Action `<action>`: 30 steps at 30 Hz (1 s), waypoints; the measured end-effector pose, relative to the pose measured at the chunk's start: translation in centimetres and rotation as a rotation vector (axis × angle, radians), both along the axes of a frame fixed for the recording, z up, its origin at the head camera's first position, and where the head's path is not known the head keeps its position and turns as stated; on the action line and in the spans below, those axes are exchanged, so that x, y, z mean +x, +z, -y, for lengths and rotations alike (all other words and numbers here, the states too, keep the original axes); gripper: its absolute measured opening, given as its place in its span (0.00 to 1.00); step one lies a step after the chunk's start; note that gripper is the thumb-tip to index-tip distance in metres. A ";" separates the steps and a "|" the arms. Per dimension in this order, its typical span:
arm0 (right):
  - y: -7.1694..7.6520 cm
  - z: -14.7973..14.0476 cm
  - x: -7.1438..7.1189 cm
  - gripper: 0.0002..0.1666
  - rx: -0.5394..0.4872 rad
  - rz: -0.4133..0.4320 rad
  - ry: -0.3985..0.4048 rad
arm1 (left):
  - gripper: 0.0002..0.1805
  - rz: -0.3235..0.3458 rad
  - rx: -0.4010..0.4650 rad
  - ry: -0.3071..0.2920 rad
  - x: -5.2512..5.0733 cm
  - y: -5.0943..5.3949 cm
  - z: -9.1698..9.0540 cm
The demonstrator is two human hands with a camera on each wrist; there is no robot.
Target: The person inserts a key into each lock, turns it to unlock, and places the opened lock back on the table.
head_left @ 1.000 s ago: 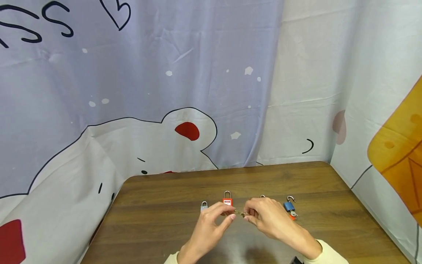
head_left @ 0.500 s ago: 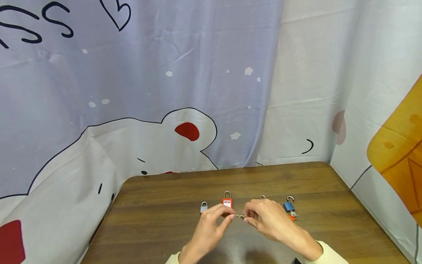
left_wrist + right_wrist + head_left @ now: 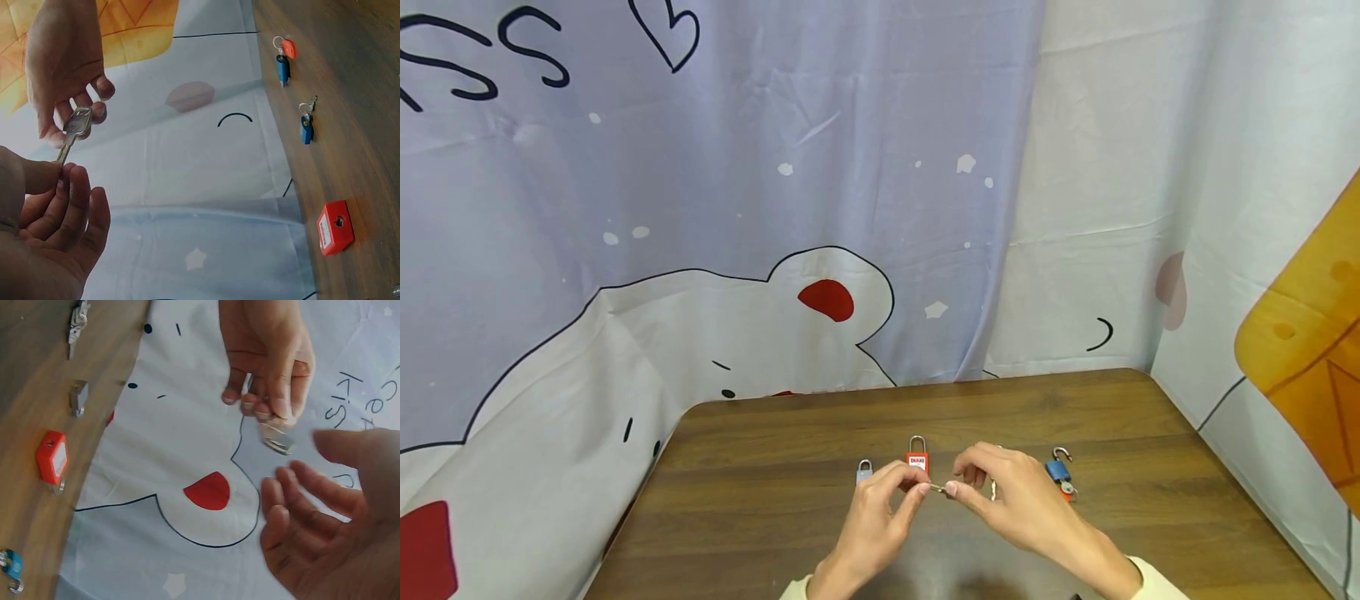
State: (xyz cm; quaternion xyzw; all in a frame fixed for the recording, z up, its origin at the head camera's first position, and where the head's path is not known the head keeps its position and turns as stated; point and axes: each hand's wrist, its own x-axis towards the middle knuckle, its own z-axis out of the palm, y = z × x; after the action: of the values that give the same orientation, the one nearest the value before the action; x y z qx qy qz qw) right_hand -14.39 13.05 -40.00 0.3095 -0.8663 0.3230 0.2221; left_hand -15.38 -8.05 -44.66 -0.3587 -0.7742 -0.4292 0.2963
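My left hand point(image 3: 874, 518) pinches a small metal key point(image 3: 77, 123) by its blade, between thumb and fingers. The key's head points towards my right hand point(image 3: 1026, 504). In the right wrist view the right thumb and fingers point(image 3: 312, 503) are spread apart, with a gap between them and the key's head. Both hands are raised above the wooden table. Just behind the left fingertips stands a red padlock point(image 3: 917, 461) with a label. A small grey padlock point(image 3: 864, 471) lies left of it, partly covered by the left hand.
On the right of the table point(image 3: 760, 517) lies a blue padlock point(image 3: 1057, 471) with its shackle open and an orange tag. Another blue padlock point(image 3: 306, 129) with keys is mostly hidden behind my right hand in the head view. A bunch of keys point(image 3: 77, 326) lies beyond the grey padlock. Printed curtains hang behind.
My right fingers have let go of the key and spread apart, drawing slightly away. The left hand still pinches it in nearly the same place.
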 end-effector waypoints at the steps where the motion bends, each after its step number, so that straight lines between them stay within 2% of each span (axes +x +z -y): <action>1: -0.2 0.0 0.0 0.08 -0.029 -0.017 0.004 | 0.01 0.003 0.011 -0.001 0.0 0.0 0.0; 6: -1.5 0.2 0.1 0.09 -0.111 -0.055 0.038 | 0.03 0.029 0.060 0.005 0.2 0.1 0.0; 12: -2.5 0.1 0.1 0.09 -0.088 -0.076 0.069 | 0.03 0.078 0.106 0.032 0.2 0.4 -0.5; 20: -2.6 0.1 0.0 0.10 -0.037 -0.125 0.105 | 0.03 0.105 0.131 0.015 0.3 0.3 -0.8; 27: -2.6 -0.1 -0.1 0.09 -0.024 -0.150 0.088 | 0.02 0.247 0.128 0.008 0.6 0.4 -1.1; 30: -2.5 -0.3 -0.2 0.10 -0.024 -0.168 0.084 | 0.04 0.281 0.122 0.001 0.4 0.6 -1.0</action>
State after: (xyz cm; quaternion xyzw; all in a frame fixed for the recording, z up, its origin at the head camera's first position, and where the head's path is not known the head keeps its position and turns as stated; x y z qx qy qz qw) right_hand -14.61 13.37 -42.54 0.3689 -0.8270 0.3151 0.2841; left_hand -14.97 -7.02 -44.10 -0.2762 -0.7806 -0.5213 0.2063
